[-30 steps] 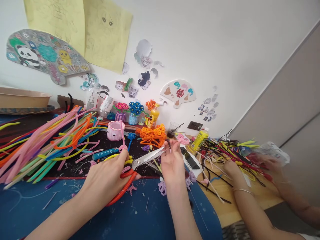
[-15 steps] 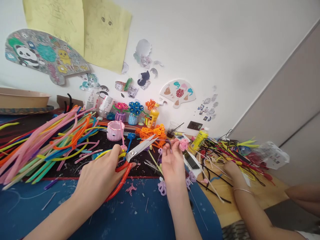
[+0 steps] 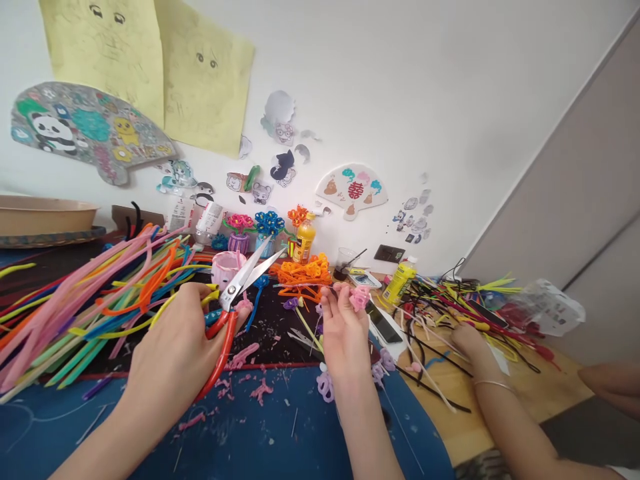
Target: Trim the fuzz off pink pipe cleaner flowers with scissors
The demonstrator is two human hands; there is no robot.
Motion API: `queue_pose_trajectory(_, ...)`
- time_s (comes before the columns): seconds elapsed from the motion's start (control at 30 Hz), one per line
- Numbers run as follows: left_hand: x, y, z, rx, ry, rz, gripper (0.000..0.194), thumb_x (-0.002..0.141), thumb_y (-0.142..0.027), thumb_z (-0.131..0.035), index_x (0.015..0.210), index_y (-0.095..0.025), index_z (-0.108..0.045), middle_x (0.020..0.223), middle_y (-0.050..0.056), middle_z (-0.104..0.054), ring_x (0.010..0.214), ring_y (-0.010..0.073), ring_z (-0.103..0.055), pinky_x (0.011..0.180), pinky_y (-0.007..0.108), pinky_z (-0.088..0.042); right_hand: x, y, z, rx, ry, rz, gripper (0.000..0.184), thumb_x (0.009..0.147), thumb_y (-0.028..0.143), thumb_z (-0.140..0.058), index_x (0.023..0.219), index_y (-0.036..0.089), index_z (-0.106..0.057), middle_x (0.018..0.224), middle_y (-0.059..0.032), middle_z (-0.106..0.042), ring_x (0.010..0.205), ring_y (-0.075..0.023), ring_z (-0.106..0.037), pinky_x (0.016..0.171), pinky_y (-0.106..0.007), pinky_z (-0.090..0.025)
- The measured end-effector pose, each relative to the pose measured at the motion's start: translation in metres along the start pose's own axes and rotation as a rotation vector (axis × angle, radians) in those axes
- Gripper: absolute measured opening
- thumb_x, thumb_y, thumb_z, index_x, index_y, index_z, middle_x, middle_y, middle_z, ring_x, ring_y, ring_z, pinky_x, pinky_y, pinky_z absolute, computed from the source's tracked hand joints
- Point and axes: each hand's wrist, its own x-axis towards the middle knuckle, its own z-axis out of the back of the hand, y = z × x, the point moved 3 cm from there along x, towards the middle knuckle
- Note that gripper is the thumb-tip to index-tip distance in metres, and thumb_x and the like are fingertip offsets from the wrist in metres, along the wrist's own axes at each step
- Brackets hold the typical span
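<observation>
Scissors (image 3: 230, 292) with red handles sit in the left hand (image 3: 173, 340), its fingers wrapped about the grips; the blades stand well spread, their tips in front of the blue flowers (image 3: 269, 225). The right hand (image 3: 346, 327) has its palm turned up and fingers half curled, with a pink flower (image 3: 360, 298) at the tips of thumb and forefinger; the pinch itself is partly hidden. That flower is over the counter (image 3: 463, 427), close to the phone (image 3: 384, 325).

Handling it well probably means gripping the flower low, at its base, so the soft loops keep their shape. While the blades are apart, their points are best kept turned away from the right hand. Any snip should go cleaner deep between the blades, near the pivot, with the fingertips drawn back.

Half a second earlier the scissors reached further across, toward the right hand; now they have swung left and point more upward. The pink scraps (image 3: 243, 357) beside the left hand show more fully, while the right hand has hardly shifted.
</observation>
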Motion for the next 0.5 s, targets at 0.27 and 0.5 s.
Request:
queue_pose_trajectory(0.27,-0.007,-0.002,-0.015,0.087,-0.058,-0.256,0.029,0.086,-0.047,-0.041,0.101,-0.023,-0.047,0.101,0.008,-0.068,0.092,0.0288,-0.066,0.055,0.03,-0.04,-0.003,0.006,-0.006,-0.003,0.059,0.038,0.019,0.071,0.032,-0.077,0.079,0.021,-0.064,0.078,0.0032,-0.066,0.082,-0.0154,-0.068,0.082,-0.032,-0.051)
queue_pose_trajectory(0.5,-0.008,0.0,-0.019,0.176,0.019,-0.271,0.023,0.086,-0.036,-0.04,0.102,-0.023,-0.049,0.099,0.007,-0.069,0.084,0.0282,-0.067,0.052,0.028,-0.035,-0.005,0.005,-0.008,0.065,0.131,0.008,0.018,0.07,0.029,-0.079,0.08,0.023,-0.065,0.078,0.0059,-0.067,0.077,-0.0113,-0.067,0.078,-0.027,-0.051)
